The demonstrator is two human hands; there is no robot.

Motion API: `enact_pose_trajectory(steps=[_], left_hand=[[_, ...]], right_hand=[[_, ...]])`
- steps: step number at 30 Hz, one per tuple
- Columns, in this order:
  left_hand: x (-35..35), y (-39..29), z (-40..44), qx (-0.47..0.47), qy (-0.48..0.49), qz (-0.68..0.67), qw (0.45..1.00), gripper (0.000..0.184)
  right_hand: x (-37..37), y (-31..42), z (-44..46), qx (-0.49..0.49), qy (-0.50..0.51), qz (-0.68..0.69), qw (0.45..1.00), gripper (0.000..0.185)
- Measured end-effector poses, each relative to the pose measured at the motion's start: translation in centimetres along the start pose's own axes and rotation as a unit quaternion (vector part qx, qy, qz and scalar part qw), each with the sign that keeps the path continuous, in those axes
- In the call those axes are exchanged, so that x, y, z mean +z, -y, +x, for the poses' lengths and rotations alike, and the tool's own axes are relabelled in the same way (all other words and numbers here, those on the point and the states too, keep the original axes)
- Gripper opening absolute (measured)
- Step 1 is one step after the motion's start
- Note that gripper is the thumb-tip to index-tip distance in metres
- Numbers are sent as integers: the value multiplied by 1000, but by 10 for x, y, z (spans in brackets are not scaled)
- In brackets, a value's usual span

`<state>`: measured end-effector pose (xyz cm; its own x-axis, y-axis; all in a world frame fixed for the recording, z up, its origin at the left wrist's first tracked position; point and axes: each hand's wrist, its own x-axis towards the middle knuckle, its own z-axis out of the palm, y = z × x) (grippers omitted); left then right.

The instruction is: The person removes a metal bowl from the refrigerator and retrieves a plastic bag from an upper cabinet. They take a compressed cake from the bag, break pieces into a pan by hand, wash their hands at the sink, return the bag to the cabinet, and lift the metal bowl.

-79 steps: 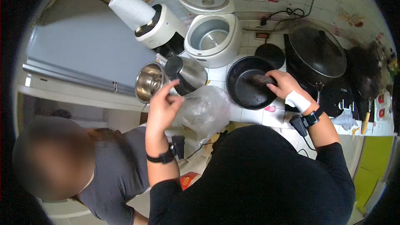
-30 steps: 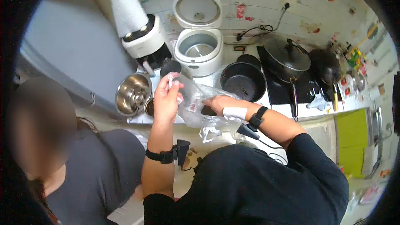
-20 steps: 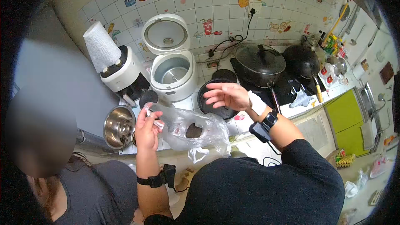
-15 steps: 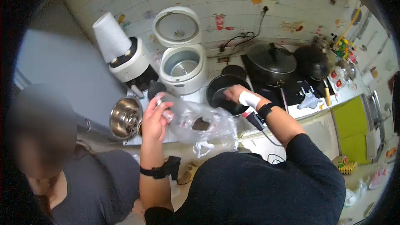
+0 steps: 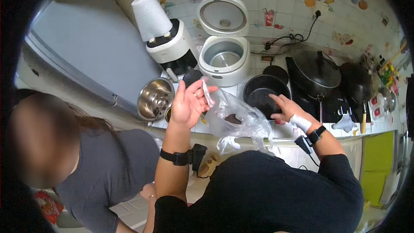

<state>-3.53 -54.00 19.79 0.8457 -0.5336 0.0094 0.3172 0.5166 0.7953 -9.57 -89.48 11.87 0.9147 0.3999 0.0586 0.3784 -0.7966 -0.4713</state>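
Observation:
My left hand is raised, palm toward me, with the top of a clear plastic bag caught at its fingers. Something dark shows through the bag, too blurred to name. My right hand has its fingers spread over the near right side of a black pan, and nothing shows in them. The bag hangs between my hands, in front of the pan, along the counter's front edge.
An open rice cooker stands behind the bag. A steel bowl sits at the left, near a white appliance topped by a paper roll. A lidded wok is at right. Another person stands close on my left.
The view has shifted, moving the counter things rightward in the picture. My right hand's fingers went from bunched inside the pan to spread near its rim. My left palm has opened out more.

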Motion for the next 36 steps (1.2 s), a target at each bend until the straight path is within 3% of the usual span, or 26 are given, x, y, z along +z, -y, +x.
enact_pose_trajectory(steps=[1,2,5,8,9,11,13,15,16,22,25,27,29,31,33,36], left_hand=[[2,1,2,-6,4,1,1000,72],[5,1,5,-10,-3,7,1000,70],[7,5,14,-21,-31,55,998,54],[13,10,18,-24,-131,234,963,40],[15,13,17,-29,-126,232,964,40],[15,17,10,-10,-181,392,902,41],[11,23,1,5,-228,395,890,37],[-1,24,-10,153,-279,533,784,28],[-1,23,-15,178,-317,552,750,25],[-1,4,-46,181,-304,431,830,27],[7,7,-56,196,-290,405,845,27],[20,13,-69,271,-270,392,837,34],[39,19,-88,286,-164,320,888,45],[67,31,-98,286,-46,337,896,51],[97,52,-105,245,19,331,911,64],[144,98,-105,123,78,286,947,76]], right_hand=[[0,-5,-1,69,0,16,997,62],[6,-12,1,37,-53,11,998,56],[-2,-6,-9,32,-47,77,995,52],[2,-13,-25,38,-85,81,992,49],[3,-11,-28,35,-95,110,989,49],[9,-14,-36,45,-95,112,988,47],[15,-14,-45,60,-103,119,986,46],[16,-8,-50,78,-107,115,985,44],[15,-5,-52,103,-110,142,978,45],[8,22,-79,187,-150,157,958,42],[13,27,-101,216,-165,195,942,45],[16,24,-124,227,-193,342,891,48],[4,31,-150,231,-240,534,777,50],[3,21,-178,122,-286,699,644,57],[-6,12,-205,34,-290,776,560,69],[-23,3,-258,-33,-308,813,492,76]])
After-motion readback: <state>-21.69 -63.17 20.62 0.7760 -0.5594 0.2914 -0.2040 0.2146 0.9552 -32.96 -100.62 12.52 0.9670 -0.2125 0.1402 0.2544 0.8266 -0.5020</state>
